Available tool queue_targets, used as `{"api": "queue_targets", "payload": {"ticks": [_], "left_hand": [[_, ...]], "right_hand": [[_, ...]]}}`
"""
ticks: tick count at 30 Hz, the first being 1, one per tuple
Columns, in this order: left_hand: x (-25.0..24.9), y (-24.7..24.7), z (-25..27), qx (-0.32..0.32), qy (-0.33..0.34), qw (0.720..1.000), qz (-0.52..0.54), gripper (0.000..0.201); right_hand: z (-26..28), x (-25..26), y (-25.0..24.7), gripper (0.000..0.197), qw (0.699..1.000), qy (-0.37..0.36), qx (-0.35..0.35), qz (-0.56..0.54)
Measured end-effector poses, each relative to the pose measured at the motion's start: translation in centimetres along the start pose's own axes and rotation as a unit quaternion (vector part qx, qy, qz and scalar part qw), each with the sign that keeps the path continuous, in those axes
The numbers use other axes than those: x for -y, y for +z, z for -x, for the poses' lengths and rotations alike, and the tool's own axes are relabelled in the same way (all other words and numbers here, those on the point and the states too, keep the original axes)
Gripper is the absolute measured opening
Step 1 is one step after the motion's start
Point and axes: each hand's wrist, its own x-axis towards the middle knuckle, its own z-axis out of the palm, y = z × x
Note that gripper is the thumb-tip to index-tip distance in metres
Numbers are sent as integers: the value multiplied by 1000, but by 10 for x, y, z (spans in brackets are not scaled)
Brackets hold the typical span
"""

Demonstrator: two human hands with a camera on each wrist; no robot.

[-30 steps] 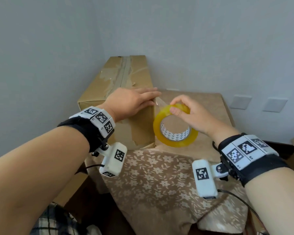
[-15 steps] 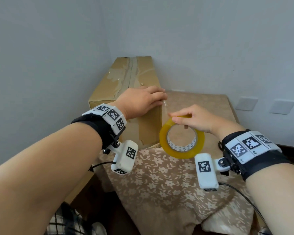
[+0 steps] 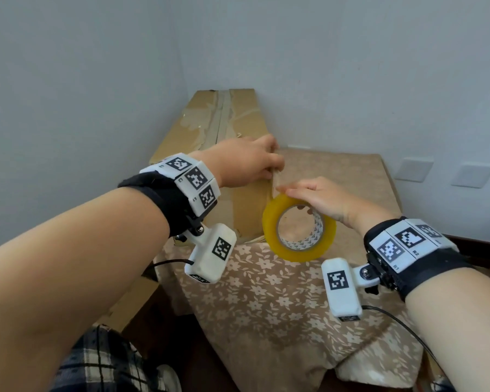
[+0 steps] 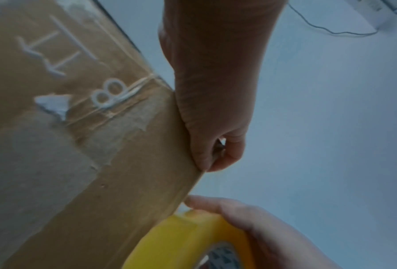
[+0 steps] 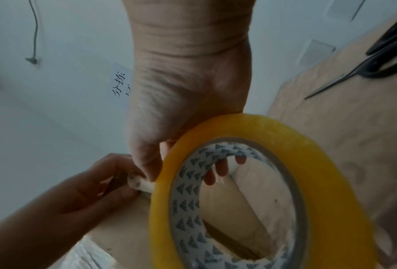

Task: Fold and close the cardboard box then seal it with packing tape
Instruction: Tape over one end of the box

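My left hand (image 3: 245, 162) pinches the tape end at the cardboard box's (image 3: 210, 131) near right top corner, while my right hand (image 3: 314, 198), just right and below, grips the tape roll (image 3: 299, 226).

"8" on cardboard box (image 4: 105, 94)
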Motion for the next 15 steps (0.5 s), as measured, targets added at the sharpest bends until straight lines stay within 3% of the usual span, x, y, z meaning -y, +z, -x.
{"api": "queue_targets", "payload": {"ticks": [5,8,10,13,15], "left_hand": [[-17,-5,-4,56,19,992,-110,37],[-40,-1,-8,63,17,966,-250,31],[-54,-1,-11,72,0,958,-277,30],[-56,3,-7,26,-34,974,-221,35],[-50,14,1,-81,-31,983,-159,36]], "right_hand": [[5,-7,-1,29,999,8,-43,-23],[13,-14,-7,37,998,13,-63,-6],[18,-22,-10,40,998,22,-58,-1],[22,-47,-20,42,988,91,-117,50],[25,-74,-29,37,955,185,-161,168]]}}
